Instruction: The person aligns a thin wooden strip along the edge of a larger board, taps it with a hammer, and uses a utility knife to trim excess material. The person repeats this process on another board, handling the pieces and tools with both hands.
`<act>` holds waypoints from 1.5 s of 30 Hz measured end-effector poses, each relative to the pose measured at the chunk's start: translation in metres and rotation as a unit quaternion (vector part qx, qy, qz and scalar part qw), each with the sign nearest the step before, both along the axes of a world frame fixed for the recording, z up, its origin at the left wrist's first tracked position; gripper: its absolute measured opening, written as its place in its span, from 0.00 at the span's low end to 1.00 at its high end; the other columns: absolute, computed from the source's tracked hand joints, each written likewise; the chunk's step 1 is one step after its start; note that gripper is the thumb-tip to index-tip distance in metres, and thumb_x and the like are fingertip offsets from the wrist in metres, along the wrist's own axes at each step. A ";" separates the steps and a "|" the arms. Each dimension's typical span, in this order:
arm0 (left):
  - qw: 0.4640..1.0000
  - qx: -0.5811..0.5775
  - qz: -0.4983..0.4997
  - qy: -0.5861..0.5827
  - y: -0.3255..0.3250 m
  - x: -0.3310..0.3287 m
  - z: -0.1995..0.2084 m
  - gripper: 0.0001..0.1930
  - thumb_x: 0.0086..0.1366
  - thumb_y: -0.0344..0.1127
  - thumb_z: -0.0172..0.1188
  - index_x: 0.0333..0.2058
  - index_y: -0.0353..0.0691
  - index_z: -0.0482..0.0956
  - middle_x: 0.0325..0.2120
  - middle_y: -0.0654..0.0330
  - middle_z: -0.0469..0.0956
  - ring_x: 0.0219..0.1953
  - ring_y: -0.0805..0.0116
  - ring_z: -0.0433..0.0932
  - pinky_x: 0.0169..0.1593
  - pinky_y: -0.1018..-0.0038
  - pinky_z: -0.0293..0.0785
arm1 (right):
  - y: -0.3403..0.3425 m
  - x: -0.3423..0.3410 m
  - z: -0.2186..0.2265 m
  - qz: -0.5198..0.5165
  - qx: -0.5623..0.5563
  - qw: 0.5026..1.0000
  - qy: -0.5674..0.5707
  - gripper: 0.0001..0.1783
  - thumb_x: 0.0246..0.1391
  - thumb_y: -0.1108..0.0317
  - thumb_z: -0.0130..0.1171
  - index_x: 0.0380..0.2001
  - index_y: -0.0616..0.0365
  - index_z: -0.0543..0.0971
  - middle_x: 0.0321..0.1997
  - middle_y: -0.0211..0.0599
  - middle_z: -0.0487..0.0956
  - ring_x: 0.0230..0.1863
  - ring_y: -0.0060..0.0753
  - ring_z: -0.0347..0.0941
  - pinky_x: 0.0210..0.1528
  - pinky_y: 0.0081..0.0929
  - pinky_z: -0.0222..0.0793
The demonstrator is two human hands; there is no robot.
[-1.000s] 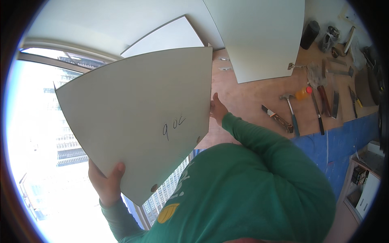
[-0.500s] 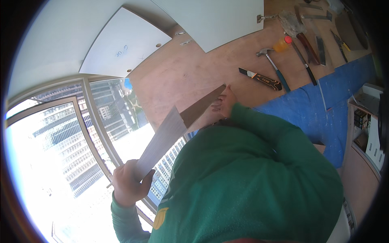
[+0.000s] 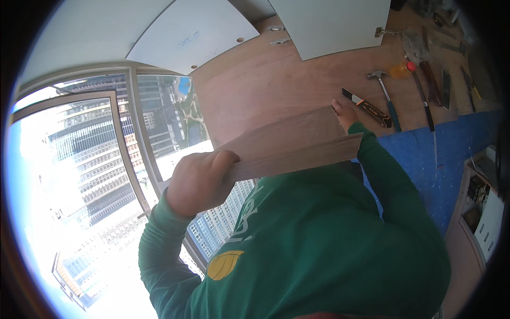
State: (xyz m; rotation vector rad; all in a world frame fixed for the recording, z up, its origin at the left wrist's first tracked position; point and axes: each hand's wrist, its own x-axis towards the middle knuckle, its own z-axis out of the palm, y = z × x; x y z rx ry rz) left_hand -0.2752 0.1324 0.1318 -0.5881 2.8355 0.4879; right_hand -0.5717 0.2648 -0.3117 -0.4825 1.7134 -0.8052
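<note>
The panel (image 3: 287,135) has turned, showing brown, wood-grained surfaces, with both hands (image 3: 199,181) gripping its opposite ends.

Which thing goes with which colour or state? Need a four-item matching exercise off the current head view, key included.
Column 1
1. Hammer
2. Brown panel
3. Bottle
4. Utility knife

Column 2
A. Red cap
B. Black and orange
C. Teal grip
D. Held between the left hand and the right hand

Pairs: 1-C, 2-D, 3-A, 4-B
</note>
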 end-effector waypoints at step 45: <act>0.948 0.095 0.124 0.279 -0.012 0.025 -0.018 0.17 0.57 0.31 0.78 0.43 0.34 0.84 0.42 0.49 0.87 0.43 0.55 0.88 0.44 0.64 0.85 | -0.004 -0.020 0.225 0.202 -0.416 0.886 -0.025 0.19 0.59 0.67 0.67 0.53 0.60 0.84 0.55 0.44 0.84 0.58 0.43 0.81 0.61 0.36 0.75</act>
